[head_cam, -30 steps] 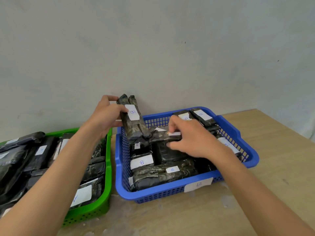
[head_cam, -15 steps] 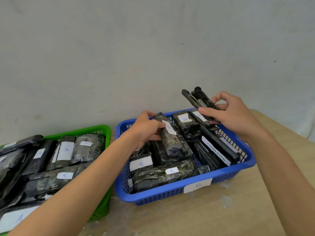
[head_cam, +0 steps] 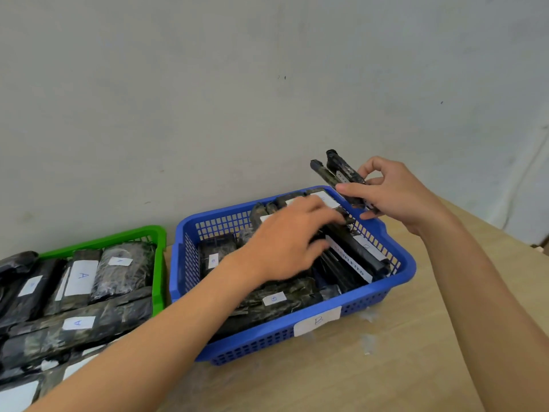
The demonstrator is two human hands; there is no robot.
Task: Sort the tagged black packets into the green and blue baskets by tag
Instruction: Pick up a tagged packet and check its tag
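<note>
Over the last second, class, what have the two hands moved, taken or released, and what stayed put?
The left hand laid its B-tagged packet in the blue basket, released it and reached rightward. The right hand lifted two packets above the rear corner. The green basket stayed, as did the blue.

Black tagged packets (head_cam: 276, 303) in green basket (head_cam: 159, 278), blue basket (head_cam: 267, 340), two lifted packets (head_cam: 338, 175) above

On the table (head_cam: 416, 367), the A-packet basket (head_cam: 133, 234) sits at nine o'clock of the B-labelled basket (head_cam: 267, 337). Both hold packets (head_cam: 297, 295).
</note>
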